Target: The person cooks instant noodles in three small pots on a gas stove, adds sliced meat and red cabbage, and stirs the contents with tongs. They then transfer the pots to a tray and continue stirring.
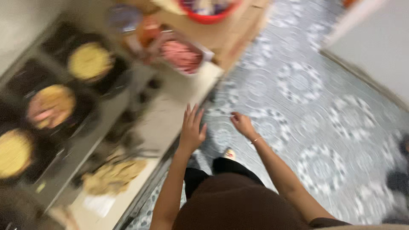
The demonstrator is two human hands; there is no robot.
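Patterned floor tiles (298, 85) lie under both empty hands: left hand (191, 127) spread, right hand (243, 124) loosely curled.

Grey floor (324, 106) with round white patterns, red bowl (208, 12), yellow-filled black pans (91, 64), pink meat tray (183, 55).

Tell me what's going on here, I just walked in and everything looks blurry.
A person stands at a cooktop counter, seen from above. Both hands are empty: the left hand is spread open at the counter's edge, the right hand is loosely curled over the patterned floor. Three dark pans with yellowish food sit on the burners. A tray of pink meat and a red bowl rest further along. Motion blur hides finer detail.
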